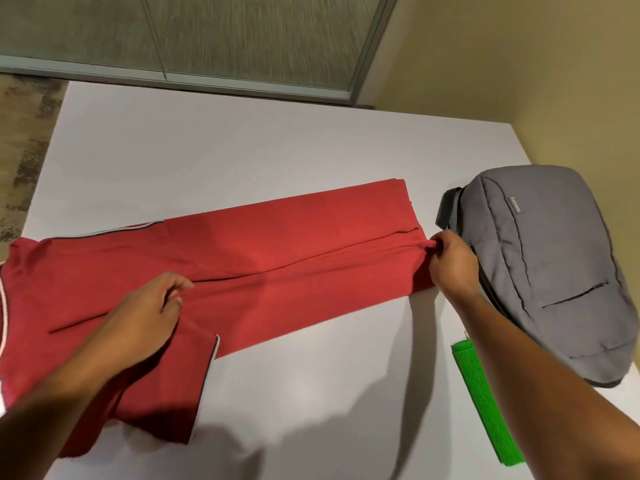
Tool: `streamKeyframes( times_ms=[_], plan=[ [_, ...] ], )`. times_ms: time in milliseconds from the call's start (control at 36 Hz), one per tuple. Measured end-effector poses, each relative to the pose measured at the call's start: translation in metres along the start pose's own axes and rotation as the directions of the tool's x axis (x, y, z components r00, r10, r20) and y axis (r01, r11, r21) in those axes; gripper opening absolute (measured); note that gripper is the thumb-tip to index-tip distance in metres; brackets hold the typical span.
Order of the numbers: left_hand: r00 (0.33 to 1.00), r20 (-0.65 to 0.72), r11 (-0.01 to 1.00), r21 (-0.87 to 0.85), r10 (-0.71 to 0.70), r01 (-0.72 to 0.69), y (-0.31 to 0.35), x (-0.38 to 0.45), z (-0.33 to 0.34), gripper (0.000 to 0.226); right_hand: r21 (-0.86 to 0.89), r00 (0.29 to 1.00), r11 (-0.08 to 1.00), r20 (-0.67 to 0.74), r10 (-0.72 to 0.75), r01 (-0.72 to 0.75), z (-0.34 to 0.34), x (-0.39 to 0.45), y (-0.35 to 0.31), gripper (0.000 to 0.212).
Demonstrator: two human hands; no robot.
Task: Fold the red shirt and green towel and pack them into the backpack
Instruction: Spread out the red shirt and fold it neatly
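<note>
Two hands are pinching the red shirt [263,268] along its middle crease on the white table [242,147].

The one red shirt is lying stretched lengthwise left of the grey backpack [547,271], its hem end just beside the backpack and its collar end far from it. The right hand [450,265] is gripping the hem end, fingers curled tight around a small bunch of cloth right next to the backpack's top, with the forearm reaching in from the near side. The left hand [145,317] is pinching a fold of cloth between thumb and fingertips at the shirt's middle, well away from the backpack, knuckles up and palm facing down. One green towel [481,407] is lying as a narrow strip close beside the backpack's near-left edge, partly under the right forearm. One backpack is lying flat, front face up.
</note>
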State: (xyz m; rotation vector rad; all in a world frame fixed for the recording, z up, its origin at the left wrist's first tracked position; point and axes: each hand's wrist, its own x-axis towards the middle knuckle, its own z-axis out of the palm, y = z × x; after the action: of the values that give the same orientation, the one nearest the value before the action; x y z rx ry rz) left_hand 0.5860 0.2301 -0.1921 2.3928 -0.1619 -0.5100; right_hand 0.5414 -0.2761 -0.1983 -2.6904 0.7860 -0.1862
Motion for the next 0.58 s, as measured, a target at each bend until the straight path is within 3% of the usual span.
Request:
streamKeyframes(
  times_ms=[167, 333, 583],
  plan=[
    [0.996, -0.057, 0.996, 0.042, -0.071, 0.073, 0.001, 0.03, 0.006, 0.023, 0.03, 0.996, 0.997, 0.034, 0.076, -0.077, 0.02, 0.023, -0.003, 0.023],
    [0.979, -0.177, 0.99, 0.081, -0.099, 0.115, -0.001, 0.036, 0.009, 0.023, 0.063, 0.999, 0.997, 0.0, 0.047, -0.047, 0.028, 0.036, -0.001, 0.016],
    [0.969, -0.187, 0.977, 0.105, -0.162, 0.183, 0.001, 0.038, 0.015, 0.02, 0.075, 0.998, 0.995, 0.003, 0.068, -0.068, 0.036, 0.039, -0.006, 0.015]
  ],
)
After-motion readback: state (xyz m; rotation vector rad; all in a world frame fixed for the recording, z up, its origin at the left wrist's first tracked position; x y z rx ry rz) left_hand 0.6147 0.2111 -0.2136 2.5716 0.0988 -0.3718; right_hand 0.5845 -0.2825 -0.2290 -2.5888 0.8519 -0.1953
